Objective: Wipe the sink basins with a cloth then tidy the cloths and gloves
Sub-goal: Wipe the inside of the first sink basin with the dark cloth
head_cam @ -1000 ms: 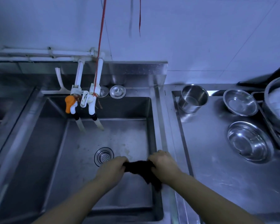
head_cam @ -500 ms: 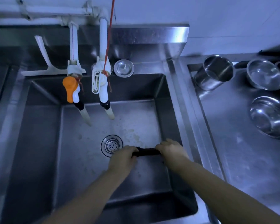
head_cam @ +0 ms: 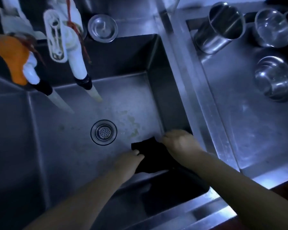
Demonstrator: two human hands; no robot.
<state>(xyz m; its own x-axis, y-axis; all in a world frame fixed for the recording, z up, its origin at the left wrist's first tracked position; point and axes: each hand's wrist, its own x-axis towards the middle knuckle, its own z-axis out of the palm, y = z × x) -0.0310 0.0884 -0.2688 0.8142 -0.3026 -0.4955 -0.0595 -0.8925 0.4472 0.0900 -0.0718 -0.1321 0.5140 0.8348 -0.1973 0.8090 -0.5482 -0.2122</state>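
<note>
Both hands are down in the steel sink basin (head_cam: 70, 146), each gripping an edge of the dark cloth (head_cam: 154, 156). The left hand (head_cam: 129, 161) curls on its near-left side, the right hand (head_cam: 179, 143) clutches the far-right side by the basin wall. The cloth lies spread on the basin floor, right of the drain strainer (head_cam: 104, 132)

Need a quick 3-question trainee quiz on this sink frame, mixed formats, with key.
1. True or false: both hands, left hand and right hand, hold the dark cloth.
2. The cloth lies on which side of the drain strainer? A) its left B) its right, by the basin wall C) directly over it
3. Fill in: the loose round sink plug rests on the ledge behind the ____.

Key: 1 true; 2 B; 3 basin.
</note>
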